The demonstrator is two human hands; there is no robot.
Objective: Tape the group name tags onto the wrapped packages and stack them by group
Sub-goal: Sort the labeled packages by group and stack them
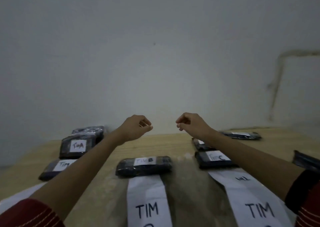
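As both hover, left hand [136, 129] and right hand [191, 124] curl.

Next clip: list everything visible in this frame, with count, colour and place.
Wrapped packages: eight, dark, on the table; three left, one centre, four right; most with white tags.
Paper strips marked TIM: two, white, near edge, centre and right.
White sheet: one, far left, partly hidden.
Table: one, light wood.
Wall: one, grey-white, stained at right.
Sleeves: two, dark red, bottom corners.
Left hand, right hand: raised above the table, fingers curled, nothing visible in either grip.
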